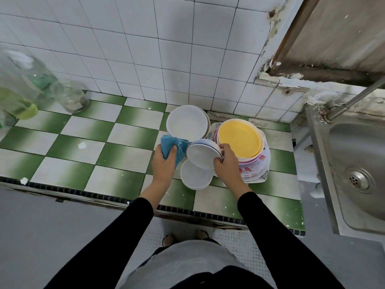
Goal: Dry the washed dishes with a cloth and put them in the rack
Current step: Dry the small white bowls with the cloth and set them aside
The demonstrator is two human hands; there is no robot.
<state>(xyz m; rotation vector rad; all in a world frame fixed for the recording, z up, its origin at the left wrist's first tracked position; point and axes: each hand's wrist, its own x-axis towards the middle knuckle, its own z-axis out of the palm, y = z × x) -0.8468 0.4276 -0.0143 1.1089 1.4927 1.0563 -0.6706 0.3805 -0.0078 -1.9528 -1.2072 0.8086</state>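
Note:
My right hand (226, 163) grips a white bowl with a dark rim line (203, 154), tilted on its side above the counter. A blue cloth (171, 146) is bunched in my left hand (163, 163), just left of that bowl. Below the held bowl lies a small stack of white bowls (194, 176). A white plate stack (186, 123) sits behind. To the right stands a pile of dishes topped by a yellow plate (239, 137), with flowered plates (255, 166) under it. No rack is in view.
The green-and-white tiled counter (100, 147) stretches left, with clear bottles and a glass jar (70, 95) at its far left. A steel sink (354, 170) with a tap pipe (354, 99) lies to the right. White wall tiles stand behind.

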